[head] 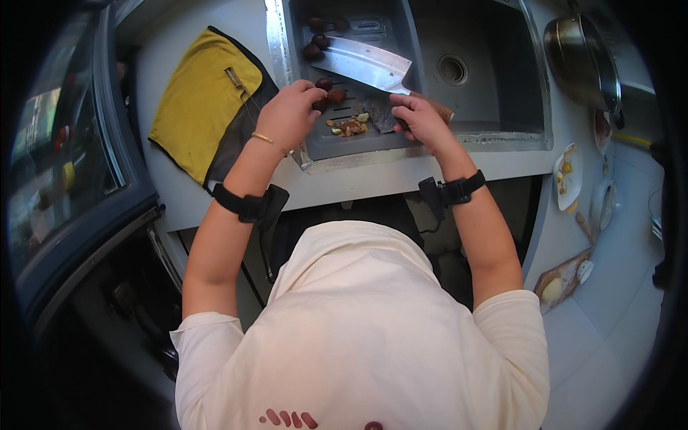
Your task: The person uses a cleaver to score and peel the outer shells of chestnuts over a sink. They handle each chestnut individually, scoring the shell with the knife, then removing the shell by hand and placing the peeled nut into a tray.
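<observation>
My right hand [416, 118] is closed around the wooden handle of a cleaver [365, 63], its wide blade pointing left over the shallow basin of a grey sink [376, 144]. At the left, the fingers of my left hand [293, 110] touch one of several dark reddish-brown round items, perhaps chestnuts [337, 96]; whether it is gripped cannot be made out. More of these lie near the blade's tip and behind it. Light and brown scraps [350, 127] sit on the basin floor, beside a dark grey textured piece [380, 115] close to my right hand.
Left of the sink, a yellow and grey cloth [199, 102] carries a metal utensil [236, 83]. The deep basin with its drain [453, 69] is on the right. Farther right are a metal pan [583, 64], a white dish with scraps [568, 177] and a wooden board [564, 279].
</observation>
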`<state>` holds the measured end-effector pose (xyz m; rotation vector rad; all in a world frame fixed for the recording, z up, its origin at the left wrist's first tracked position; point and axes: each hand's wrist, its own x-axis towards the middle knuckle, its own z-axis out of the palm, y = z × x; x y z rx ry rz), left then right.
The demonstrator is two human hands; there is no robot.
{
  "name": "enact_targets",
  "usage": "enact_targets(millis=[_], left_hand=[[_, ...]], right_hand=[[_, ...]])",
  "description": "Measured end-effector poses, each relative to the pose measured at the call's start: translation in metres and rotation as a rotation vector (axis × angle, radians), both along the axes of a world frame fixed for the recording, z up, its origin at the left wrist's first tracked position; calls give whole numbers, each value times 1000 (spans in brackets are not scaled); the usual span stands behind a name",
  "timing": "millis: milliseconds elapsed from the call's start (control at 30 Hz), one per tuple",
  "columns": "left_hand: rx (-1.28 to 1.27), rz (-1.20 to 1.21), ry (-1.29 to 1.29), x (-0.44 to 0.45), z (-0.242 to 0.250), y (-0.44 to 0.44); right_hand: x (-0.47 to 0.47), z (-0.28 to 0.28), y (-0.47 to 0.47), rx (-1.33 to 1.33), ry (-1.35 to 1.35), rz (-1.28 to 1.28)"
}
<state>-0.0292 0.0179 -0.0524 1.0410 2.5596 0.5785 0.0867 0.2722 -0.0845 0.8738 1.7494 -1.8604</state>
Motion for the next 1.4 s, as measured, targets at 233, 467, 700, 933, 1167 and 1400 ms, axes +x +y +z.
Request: enact_targets(millis=[233, 467, 700, 933, 1167, 1400], left_hand=[[200, 396, -164, 12, 39, -32], [246, 472, -178, 47, 48, -36], [258, 480, -188, 60, 59, -39], [285, 440, -213, 49, 63, -47], [288, 382, -257, 31, 67, -35], [351, 425, -294, 22, 80, -46]], right_hand=[[-19, -22, 16, 813, 449, 782], [-42, -50, -19, 1202, 468, 1245], [-46, -61, -27, 1290, 600, 1123], [-35, 51, 10, 1193, 447, 1073], [-31, 100, 59, 959, 208, 641], [-28, 85, 101, 813, 238, 394]])
